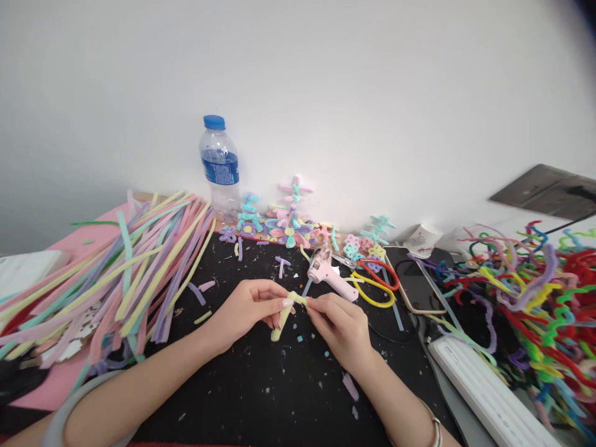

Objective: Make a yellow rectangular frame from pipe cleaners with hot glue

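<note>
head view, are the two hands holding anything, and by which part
A pale yellow fuzzy piece: the left hand pinches it near its upper bend, the right hand by the end of its short arm.

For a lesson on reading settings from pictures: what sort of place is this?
Probably a handicraft worktable, judging by the long pastel fuzzy strips heaped at the picture's left, the pale pink plastic glue gun and the small pastel fuzzy flowers near it.
</note>
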The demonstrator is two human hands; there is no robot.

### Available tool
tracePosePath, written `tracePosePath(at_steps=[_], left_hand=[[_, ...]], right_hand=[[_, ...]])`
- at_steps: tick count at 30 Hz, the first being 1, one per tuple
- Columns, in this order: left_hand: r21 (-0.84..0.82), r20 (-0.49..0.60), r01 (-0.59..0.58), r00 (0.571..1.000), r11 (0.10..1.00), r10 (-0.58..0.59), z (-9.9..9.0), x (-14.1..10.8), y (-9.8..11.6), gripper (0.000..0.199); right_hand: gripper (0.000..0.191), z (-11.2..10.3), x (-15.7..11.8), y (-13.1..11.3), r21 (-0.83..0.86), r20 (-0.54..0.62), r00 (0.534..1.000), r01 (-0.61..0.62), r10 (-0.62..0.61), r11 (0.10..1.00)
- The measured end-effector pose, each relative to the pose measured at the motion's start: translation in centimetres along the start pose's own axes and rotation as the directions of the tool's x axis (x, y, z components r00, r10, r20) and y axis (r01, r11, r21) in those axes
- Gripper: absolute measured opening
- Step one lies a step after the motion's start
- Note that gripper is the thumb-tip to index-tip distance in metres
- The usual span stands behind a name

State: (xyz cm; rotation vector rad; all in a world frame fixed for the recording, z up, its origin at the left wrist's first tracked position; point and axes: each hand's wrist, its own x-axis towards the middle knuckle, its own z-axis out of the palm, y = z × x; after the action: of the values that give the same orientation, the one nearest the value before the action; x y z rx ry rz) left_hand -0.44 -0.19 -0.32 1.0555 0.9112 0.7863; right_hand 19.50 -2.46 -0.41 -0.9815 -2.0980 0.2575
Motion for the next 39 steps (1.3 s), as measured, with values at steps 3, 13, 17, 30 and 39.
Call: tracePosePath(at_steps=[3,13,17,30,39], left_hand=[[0.012,0.000,-0.033,0.999,0.999,0.033,-0.08,0.01,-0.12,0.014],[0.072,0.009,-0.091,0.996,0.993,0.090,0.01,-0.25,0.00,0.013],[0.084,0.017,-0.109,0.994,0.990,0.108,0.07,-0.28,0.16,0.015],[0.113,-0.010,-0.085,0.996,0.990,0.087,0.09,-0.18,-0.03,0.019],[0.188,-0.059,-0.120,0.989,0.975,0.133,0.07,-0.10,0.09,0.022]], right_hand=[[0.013,-0.04,0.01,0.03,0.008,0.001,1.000,0.007,-0.007,1.000],[0.012,-0.30,0.27,-0.13,-0.006,-0.001,0.999,0.041,-0.041,0.999],[0.013,-0.28,0.19,-0.11,-0.001,0.004,0.999,0.041,-0.041,0.999],[0.011,-0.26,0.30,-0.25,0.013,-0.033,0.999,0.028,-0.027,1.000],[0.011,-0.21,0.35,-0.15,0.012,0.007,0.999,-0.036,0.036,0.999]])
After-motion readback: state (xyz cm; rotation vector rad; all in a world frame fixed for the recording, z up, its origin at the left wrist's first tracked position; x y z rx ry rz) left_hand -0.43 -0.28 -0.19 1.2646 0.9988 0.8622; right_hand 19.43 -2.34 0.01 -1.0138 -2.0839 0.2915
